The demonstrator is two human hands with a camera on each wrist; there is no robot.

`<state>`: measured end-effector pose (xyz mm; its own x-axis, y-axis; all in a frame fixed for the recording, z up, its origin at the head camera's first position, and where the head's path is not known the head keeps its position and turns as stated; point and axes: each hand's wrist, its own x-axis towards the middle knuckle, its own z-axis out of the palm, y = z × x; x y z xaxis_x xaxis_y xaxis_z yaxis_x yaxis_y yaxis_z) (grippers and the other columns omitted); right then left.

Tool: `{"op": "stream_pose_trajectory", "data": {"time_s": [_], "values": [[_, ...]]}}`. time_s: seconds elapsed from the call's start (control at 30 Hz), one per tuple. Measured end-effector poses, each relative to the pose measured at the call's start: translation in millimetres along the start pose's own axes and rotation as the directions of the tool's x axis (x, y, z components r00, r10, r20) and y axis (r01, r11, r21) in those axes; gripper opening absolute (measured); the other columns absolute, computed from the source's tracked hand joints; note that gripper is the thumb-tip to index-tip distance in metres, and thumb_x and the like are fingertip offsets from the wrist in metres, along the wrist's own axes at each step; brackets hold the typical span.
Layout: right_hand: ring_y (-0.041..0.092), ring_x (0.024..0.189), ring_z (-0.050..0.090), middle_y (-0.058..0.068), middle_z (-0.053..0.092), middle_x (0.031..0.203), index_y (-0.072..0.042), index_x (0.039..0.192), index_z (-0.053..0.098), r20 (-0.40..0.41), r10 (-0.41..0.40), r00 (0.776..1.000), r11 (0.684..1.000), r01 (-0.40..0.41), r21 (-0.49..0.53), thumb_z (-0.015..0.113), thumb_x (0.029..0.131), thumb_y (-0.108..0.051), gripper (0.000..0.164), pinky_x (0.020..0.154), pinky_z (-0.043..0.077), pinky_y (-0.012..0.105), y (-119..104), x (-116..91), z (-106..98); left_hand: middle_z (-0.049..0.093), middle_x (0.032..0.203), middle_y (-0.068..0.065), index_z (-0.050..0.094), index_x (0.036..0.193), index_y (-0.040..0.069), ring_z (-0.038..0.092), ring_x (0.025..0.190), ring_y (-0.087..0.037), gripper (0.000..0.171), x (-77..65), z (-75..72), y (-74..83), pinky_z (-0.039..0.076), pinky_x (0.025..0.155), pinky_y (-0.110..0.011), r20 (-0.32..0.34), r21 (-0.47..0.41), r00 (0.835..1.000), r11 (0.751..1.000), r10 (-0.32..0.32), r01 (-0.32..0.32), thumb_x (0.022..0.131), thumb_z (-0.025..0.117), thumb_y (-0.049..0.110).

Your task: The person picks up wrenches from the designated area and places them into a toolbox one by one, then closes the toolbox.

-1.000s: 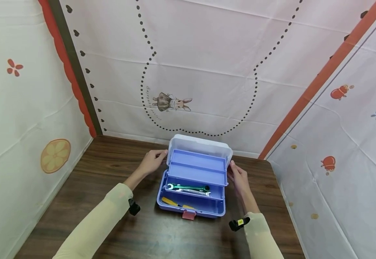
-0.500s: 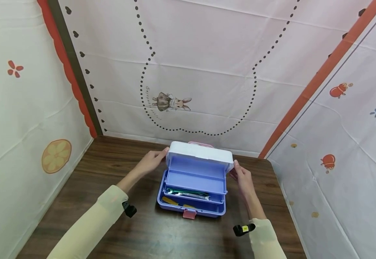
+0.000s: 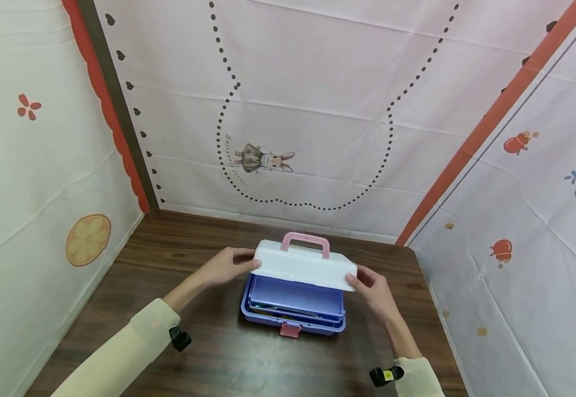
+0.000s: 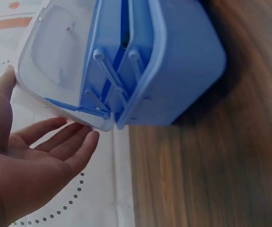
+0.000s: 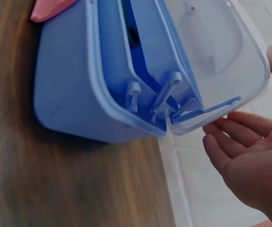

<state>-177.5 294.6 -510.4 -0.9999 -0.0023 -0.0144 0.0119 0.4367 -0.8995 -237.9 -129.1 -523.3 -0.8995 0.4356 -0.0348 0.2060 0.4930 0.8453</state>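
Observation:
A blue toolbox (image 3: pixel 264 318) stands on the table, its whitish lid (image 3: pixel 302 268) tilted partway down over the folding trays (image 3: pixel 297 293). My left hand (image 3: pixel 220 267) holds the lid's left end, thumb on one edge and fingers against another. At the opposite end, my right hand (image 3: pixel 378 291) grips the lid in the same way. Both wrist views show the hinged tray arms (image 4: pixel 108 71) partly folded between lid and base. A sliver of green tool shows between the trays; most of the contents are hidden. The pink handle (image 3: pixel 305 238) stands up on the lid.
A pink latch (image 3: pixel 290 331) hangs at the toolbox's front. Brown wood-grain table (image 3: pixel 208 353) surrounds the box. Printed white cloth (image 3: pixel 317 154) rises behind the table and along both sides, close beyond the lid.
Both hands have swung the lid forward and down from upright. The trays have folded inward over the wrenches, and the pink handle has come into view.

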Motion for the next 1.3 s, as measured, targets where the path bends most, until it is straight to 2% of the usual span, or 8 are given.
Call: {"op": "stream_pose_trajectory", "data": {"time_s": [0.2, 0.4, 0.5, 0.57, 0.67, 0.93, 1.1, 1.3], "values": [[0.027, 0.124, 0.064, 0.024, 0.064, 0.141, 0.003, 0.149, 0.056, 0.046, -0.103, 0.994, 0.993, 0.1, 0.071, 0.079, 0.098, -0.017, 0.059, 0.097, 0.053, 0.02, 13, -7, 5, 0.058, 0.15, -0.021, 0.056, 0.151, 0.001, 0.055, 0.138, -0.042, 0.073, -10.5, 5.5, -8.9, 0.05, 0.11, -0.054, -0.007, 0.009, 0.996, 0.996, 0.087, -0.087, 0.099, 0.074, 0.049], [0.033, 0.138, 0.055, 0.017, 0.057, 0.153, -0.004, 0.155, 0.052, 0.044, -0.187, 0.981, 0.98, 0.183, 0.078, 0.083, 0.094, -0.012, 0.069, 0.112, 0.048, 0.039, 26, -13, 16, 0.055, 0.154, -0.017, 0.051, 0.156, 0.004, 0.057, 0.137, -0.037, 0.079, -11.9, 15.9, -21.6, 0.051, 0.109, -0.052, -0.05, 0.054, 0.984, 0.984, 0.171, -0.169, 0.094, 0.081, 0.045], [0.034, 0.141, 0.053, 0.013, 0.054, 0.156, -0.007, 0.157, 0.051, 0.035, -0.219, 0.975, 0.975, 0.218, 0.038, 0.085, 0.092, -0.014, 0.074, 0.113, 0.046, 0.037, 30, -13, 23, 0.052, 0.158, -0.016, 0.048, 0.158, 0.005, 0.058, 0.135, -0.04, 0.086, -13.8, 20.1, -27.9, 0.05, 0.109, -0.055, -0.082, 0.082, 0.98, 0.982, 0.179, -0.172, 0.092, 0.083, 0.047], [0.034, 0.141, 0.053, 0.013, 0.053, 0.157, -0.006, 0.157, 0.05, 0.027, -0.236, 0.971, 0.972, 0.236, 0.023, 0.087, 0.09, -0.012, 0.077, 0.112, 0.045, 0.028, 31, -12, 28, 0.048, 0.161, -0.016, 0.046, 0.16, 0.005, 0.057, 0.136, -0.042, 0.091, -14.2, 22.5, -32.2, 0.049, 0.11, -0.056, -0.094, 0.104, 0.979, 0.98, 0.183, -0.173, 0.09, 0.084, 0.049], [0.035, 0.141, 0.053, 0.015, 0.052, 0.158, -0.002, 0.157, 0.049, 0.013, -0.261, 0.965, 0.965, 0.262, -0.005, 0.089, 0.088, -0.011, 0.08, 0.112, 0.043, 0.025, 33, -8, 36, 0.043, 0.165, -0.014, 0.042, 0.161, 0.004, 0.054, 0.139, -0.042, 0.095, -12.7, 25.5, -37.8, 0.048, 0.111, -0.056, -0.107, 0.134, 0.977, 0.977, 0.184, -0.169, 0.09, 0.084, 0.05], [0.035, 0.145, 0.048, 0.016, 0.05, 0.159, -0.004, 0.158, 0.047, -0.029, -0.27, 0.962, 0.962, 0.269, -0.043, 0.088, 0.088, -0.014, 0.083, 0.118, 0.037, 0.054, 44, 2, 49, 0.041, 0.166, -0.014, 0.039, 0.163, 0.007, 0.046, 0.147, -0.04, 0.097, -0.6, 32.1, -51.0, 0.043, 0.115, -0.06, -0.152, 0.173, 0.975, 0.976, 0.16, -0.133, 0.089, 0.084, 0.051], [0.034, 0.145, 0.049, 0.017, 0.049, 0.159, -0.005, 0.161, 0.043, -0.027, -0.27, 0.963, 0.96, 0.266, -0.091, 0.087, 0.09, -0.017, 0.084, 0.117, 0.039, 0.054, 49, 3, 53, 0.043, 0.164, -0.016, 0.04, 0.163, 0.007, 0.046, 0.146, -0.04, 0.097, -0.8, 36.4, -56.4, 0.041, 0.115, -0.061, -0.184, 0.158, 0.969, 0.978, 0.162, -0.134, 0.088, 0.086, 0.049], [0.037, 0.141, 0.053, 0.021, 0.05, 0.158, 0.0, 0.161, 0.04, -0.034, -0.305, 0.952, 0.927, 0.289, -0.238, 0.087, 0.091, -0.019, 0.086, 0.113, 0.044, 0.055, 51, 0, 58, 0.042, 0.164, -0.017, 0.037, 0.165, 0.01, 0.045, 0.147, -0.039, 0.099, -3.5, 40.8, -62.0, 0.043, 0.115, -0.059, -0.198, 0.162, 0.963, 0.975, 0.184, -0.153, 0.089, 0.084, 0.051]]}}
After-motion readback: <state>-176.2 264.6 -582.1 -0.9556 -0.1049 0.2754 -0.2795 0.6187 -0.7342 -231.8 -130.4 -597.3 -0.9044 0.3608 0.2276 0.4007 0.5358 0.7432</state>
